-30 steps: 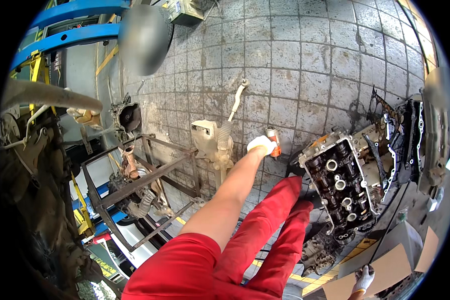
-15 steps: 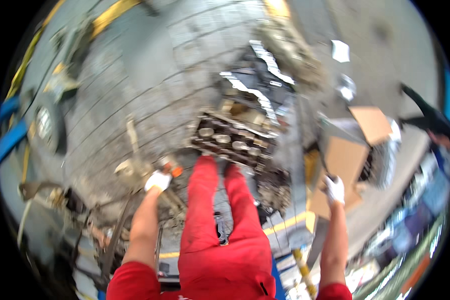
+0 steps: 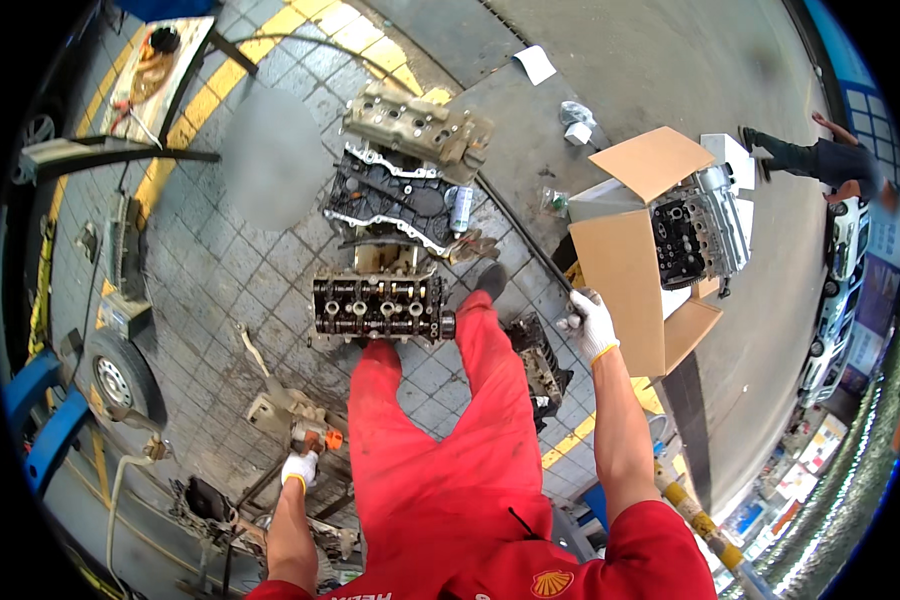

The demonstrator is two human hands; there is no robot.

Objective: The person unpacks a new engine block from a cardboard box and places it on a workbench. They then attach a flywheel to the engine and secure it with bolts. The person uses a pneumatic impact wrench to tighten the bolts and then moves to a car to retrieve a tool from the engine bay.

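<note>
My left hand (image 3: 300, 467), in a white glove with a yellow cuff, is closed around a tool with an orange end (image 3: 333, 440); its exact kind is unclear. It hangs low left, over a beige metal casing (image 3: 270, 410). My right hand (image 3: 596, 330), gloved the same way, has curled fingers beside the open cardboard box (image 3: 620, 290); anything inside them is too small to name. Ahead of my legs lies an engine cylinder head (image 3: 378, 305) with its camshafts exposed. Beyond it are a dark engine cover (image 3: 390, 200) with silver edges and a dirty beige valve cover (image 3: 415, 125).
An engine (image 3: 705, 230) stands by the box. A spray can (image 3: 460, 210) lies against the dark cover. More engine parts (image 3: 540, 370) rest right of my leg. A wheel (image 3: 120, 378) and blue lift arms (image 3: 55, 440) are left. Another person (image 3: 820, 165) is far right.
My view has shifted, and the box and engine parts appear farther left. My right foot now shows beside the cylinder head. Both hands stay apart, the orange-ended tool still at my left.
</note>
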